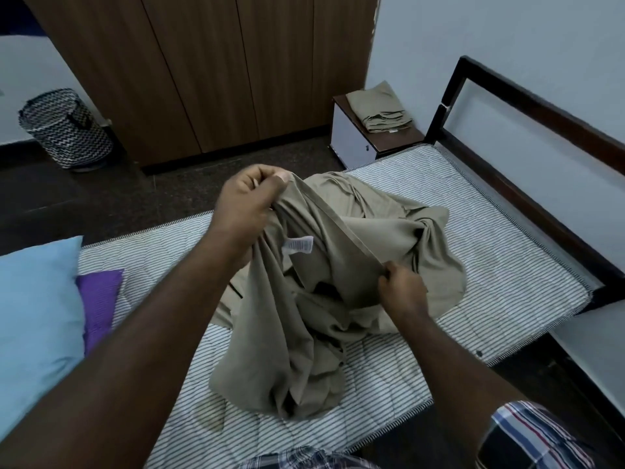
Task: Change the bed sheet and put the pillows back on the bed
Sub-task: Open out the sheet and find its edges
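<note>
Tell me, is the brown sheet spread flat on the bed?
No, bunched up. The sheet lies heaped on the striped mattress, while the left hand and right hand pinch its hem.

Both arms reach forward, the left hand (248, 201) raised higher, the right hand (402, 286) lower, each pinching closed.

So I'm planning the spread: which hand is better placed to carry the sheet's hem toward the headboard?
Probably the right hand. It pinches the hem of the khaki sheet on the side nearer the headboard; the left hand grips the hem farther away.
</note>
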`<state>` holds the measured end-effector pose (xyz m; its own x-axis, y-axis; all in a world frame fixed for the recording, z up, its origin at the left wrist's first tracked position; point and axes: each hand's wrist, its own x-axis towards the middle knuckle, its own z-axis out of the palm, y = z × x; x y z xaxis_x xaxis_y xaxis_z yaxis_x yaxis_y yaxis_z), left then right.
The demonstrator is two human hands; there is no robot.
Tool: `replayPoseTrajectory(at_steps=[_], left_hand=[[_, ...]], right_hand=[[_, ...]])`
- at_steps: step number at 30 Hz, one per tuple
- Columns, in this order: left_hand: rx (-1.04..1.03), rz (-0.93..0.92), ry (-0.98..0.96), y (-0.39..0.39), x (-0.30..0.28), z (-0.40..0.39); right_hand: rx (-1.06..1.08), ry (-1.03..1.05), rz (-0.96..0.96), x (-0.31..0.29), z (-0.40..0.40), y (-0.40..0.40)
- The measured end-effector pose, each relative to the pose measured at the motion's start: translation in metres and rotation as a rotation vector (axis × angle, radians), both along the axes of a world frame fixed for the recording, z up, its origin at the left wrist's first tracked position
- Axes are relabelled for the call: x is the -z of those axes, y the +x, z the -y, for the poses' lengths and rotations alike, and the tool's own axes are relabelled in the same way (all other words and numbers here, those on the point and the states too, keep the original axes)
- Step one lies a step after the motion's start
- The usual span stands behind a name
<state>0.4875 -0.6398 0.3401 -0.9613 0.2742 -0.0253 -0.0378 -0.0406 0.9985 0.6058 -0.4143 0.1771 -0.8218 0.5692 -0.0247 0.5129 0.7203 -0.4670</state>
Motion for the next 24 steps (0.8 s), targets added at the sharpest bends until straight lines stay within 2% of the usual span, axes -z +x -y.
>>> replayPoseTrajectory(at_steps=[4,9,12,15,18,21,24], left_hand=[[-0.054,0.035,0.058,-0.005,-0.009,0.006],[-0.114,0.059,0.108,-0.018,-0.015,0.014],[-0.210,0.068,0.082,-0.044,-0.009,0.024],[-0.370,0.041,-0.063,-0.077,0.011,0.036],[-0.316,0.121,-0.260,-0.085,0.035,0.041],[-0.174,0.189,-0.216,-0.060,0.059,0.037],[-0.061,0.239,-0.155,-0.024,0.076,0.040]], right_hand=[[0.048,0.008,0.032,0.008,-0.018,0.003],[0.158,-0.113,0.085,0.020,-0.040,0.016],[0.290,-0.196,-0.035,0.005,-0.045,0.018],[0.387,-0.383,-0.217,-0.016,-0.042,0.010],[0.222,-0.572,-0.311,-0.043,-0.029,0.005],[-0.029,-0.683,-0.303,-0.070,-0.002,0.001],[-0.276,-0.580,-0.189,-0.083,0.027,0.000]])
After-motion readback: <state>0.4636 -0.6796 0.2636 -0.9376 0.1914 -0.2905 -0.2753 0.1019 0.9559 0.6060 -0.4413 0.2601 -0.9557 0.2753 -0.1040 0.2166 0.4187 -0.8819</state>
